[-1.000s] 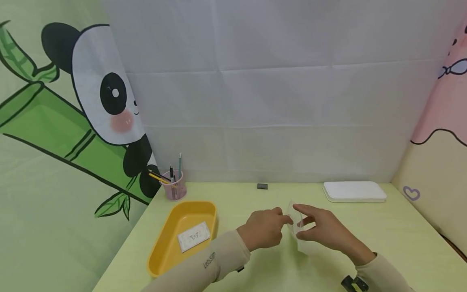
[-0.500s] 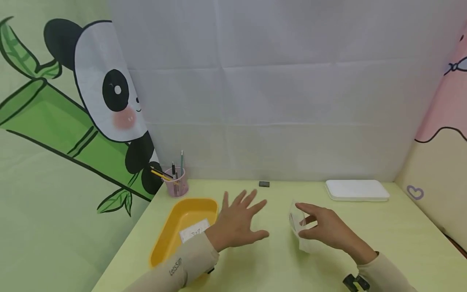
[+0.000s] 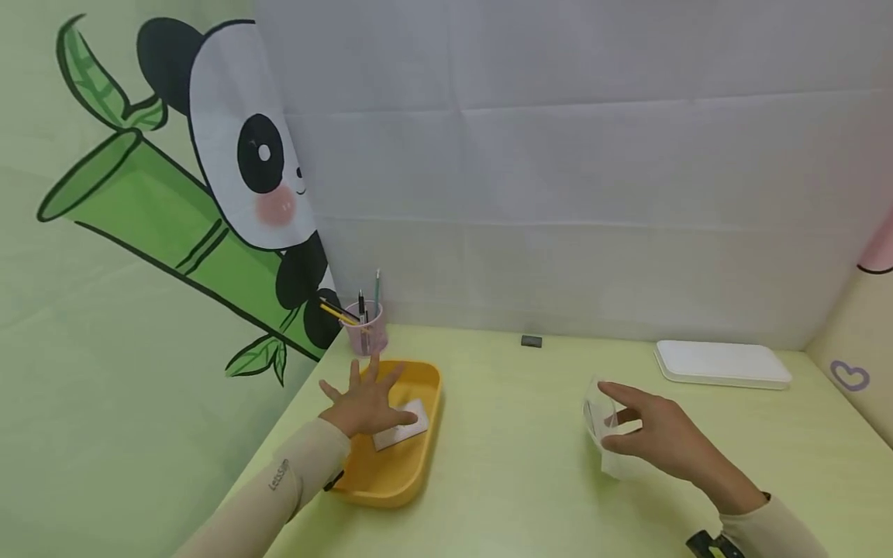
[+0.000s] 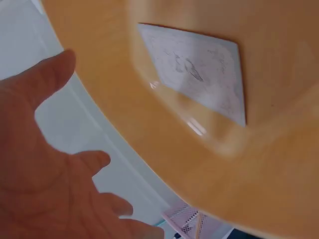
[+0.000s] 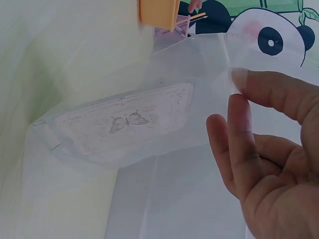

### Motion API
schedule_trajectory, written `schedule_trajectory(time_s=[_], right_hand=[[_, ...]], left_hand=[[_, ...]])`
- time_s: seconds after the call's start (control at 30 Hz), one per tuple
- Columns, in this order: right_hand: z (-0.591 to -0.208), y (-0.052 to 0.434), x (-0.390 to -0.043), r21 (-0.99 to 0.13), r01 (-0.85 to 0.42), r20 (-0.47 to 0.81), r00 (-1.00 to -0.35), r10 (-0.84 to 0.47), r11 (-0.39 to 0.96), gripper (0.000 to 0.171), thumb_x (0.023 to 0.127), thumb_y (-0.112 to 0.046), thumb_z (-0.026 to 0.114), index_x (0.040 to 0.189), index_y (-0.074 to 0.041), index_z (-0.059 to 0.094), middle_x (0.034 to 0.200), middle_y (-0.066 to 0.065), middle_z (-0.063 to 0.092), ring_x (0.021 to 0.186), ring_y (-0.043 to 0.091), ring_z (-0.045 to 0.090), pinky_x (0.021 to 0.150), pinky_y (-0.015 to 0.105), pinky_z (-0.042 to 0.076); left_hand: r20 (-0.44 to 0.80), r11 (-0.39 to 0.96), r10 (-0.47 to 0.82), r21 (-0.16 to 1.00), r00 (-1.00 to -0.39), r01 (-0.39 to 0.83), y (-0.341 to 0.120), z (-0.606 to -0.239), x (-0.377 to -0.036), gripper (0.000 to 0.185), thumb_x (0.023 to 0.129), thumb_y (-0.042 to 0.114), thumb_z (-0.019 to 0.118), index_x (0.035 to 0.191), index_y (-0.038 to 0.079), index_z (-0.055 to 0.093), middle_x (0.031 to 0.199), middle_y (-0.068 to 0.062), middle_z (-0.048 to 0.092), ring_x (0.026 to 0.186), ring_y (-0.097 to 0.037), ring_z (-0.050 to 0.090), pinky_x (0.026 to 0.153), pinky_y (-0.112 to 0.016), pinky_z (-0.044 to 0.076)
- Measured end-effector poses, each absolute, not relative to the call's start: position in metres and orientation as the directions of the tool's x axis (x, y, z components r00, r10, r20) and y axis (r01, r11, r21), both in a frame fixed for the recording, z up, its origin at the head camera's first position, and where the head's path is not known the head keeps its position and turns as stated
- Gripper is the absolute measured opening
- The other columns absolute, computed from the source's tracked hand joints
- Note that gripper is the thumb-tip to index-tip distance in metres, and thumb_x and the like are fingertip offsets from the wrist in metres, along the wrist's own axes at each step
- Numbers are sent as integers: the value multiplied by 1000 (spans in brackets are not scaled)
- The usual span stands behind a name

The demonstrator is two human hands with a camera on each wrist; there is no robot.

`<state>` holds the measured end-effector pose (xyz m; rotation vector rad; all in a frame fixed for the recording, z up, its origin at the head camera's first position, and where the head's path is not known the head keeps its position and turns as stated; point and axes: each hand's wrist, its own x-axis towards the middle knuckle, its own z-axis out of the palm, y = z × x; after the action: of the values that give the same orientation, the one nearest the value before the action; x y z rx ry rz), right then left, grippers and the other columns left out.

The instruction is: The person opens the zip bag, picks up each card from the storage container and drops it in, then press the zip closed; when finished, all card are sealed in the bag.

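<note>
Clear crinkly pouch (image 5: 149, 134) — flat printed card (image 5: 122, 122) inside.

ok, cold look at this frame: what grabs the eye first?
The big panda-and-bamboo backdrop on the left wall, then the yellow tray at the table's left, where the left hand spreads flat over a white card. To the right, the right hand pinches a clear plastic bag with a butterfly-printed card inside; a white lidded box sits at the back right.
</note>
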<state>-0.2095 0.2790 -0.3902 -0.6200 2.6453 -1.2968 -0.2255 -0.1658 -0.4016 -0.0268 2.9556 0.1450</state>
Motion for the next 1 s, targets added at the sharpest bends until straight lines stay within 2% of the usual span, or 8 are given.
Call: schedule_trajectory(time_s=[0.13, 0.33, 0.47, 0.53, 0.63, 0.7, 0.8, 1.0], right_hand=[[-391, 282, -210, -777, -324, 83, -902, -423, 539, 80, 82, -23, 83, 150, -4, 45, 145, 18, 51, 108, 26, 64, 69, 35, 51], [-394, 283, -210, -793, -303, 76, -910, -407, 528, 78, 81, -21, 82, 150, -7, 47, 143, 15, 53, 108, 25, 64, 70, 34, 51], [-395, 286, -209, -796, -300, 82, -914, -397, 526, 78, 81, -20, 82, 149, -8, 48, 143, 14, 53, 107, 23, 64, 69, 33, 51], [-396, 286, -207, -797, -305, 89, -913, -398, 522, 78, 80, -19, 83, 149, -7, 48, 143, 13, 54, 105, 22, 64, 68, 32, 51], [-396, 283, -204, -798, -311, 91, -909, -407, 517, 78, 80, -18, 83, 149, -6, 48, 141, 14, 54, 104, 21, 64, 67, 32, 51], [-396, 282, -203, -797, -307, 87, -911, -403, 520, 78, 80, -18, 83, 149, -7, 48, 140, 13, 55, 104, 20, 65, 68, 32, 51], [-396, 280, -202, -796, -303, 83, -912, -402, 524, 78, 80, -17, 83, 149, -6, 48, 141, 13, 55, 104, 21, 64, 68, 32, 51], [-395, 277, -199, -789, -309, 86, -912, -402, 531, 78, 80, -18, 83, 149, -5, 48, 140, 14, 55, 105, 22, 64, 68, 32, 51]], left_hand=[[-262, 998, -19, 54, -965, -35, -168, -401, -228, 108, 77, 71, 70, 161, 23, 23, 165, -23, -1, 144, -59, -3, 88, -89, -5], [-318, 1000, 24, 24, -948, 17, -162, -406, -232, 121, 69, 70, 78, 162, 18, 21, 166, -21, 4, 147, -54, 0, 101, -80, -8], [-350, 998, 52, 43, -935, 39, -162, -421, -244, 136, 61, 68, 85, 161, 7, 15, 164, -25, 5, 147, -53, 1, 110, -70, -8], [-370, 999, 49, 29, -928, 41, -162, -427, -248, 135, 61, 64, 87, 158, 1, 18, 162, -27, 12, 147, -52, 6, 114, -65, -1], [-396, 1000, 11, -1, -918, 13, -162, -431, -246, 113, 63, 54, 92, 145, -5, 41, 147, -27, 43, 138, -45, 37, 114, -58, 22], [-403, 1000, -8, -24, -915, 2, -159, -429, -243, 87, 64, 42, 95, 127, -4, 56, 125, -20, 60, 116, -35, 55, 105, -53, 38], [-375, 1000, -6, -22, -927, 2, -160, -428, -240, 60, 62, 29, 97, 105, 3, 63, 98, -10, 59, 85, -25, 55, 86, -47, 50], [-305, 999, 36, -6, -952, 40, -162, -425, -237, 47, 63, 20, 96, 93, 5, 64, 88, -7, 56, 77, -24, 51, 78, -42, 50]])
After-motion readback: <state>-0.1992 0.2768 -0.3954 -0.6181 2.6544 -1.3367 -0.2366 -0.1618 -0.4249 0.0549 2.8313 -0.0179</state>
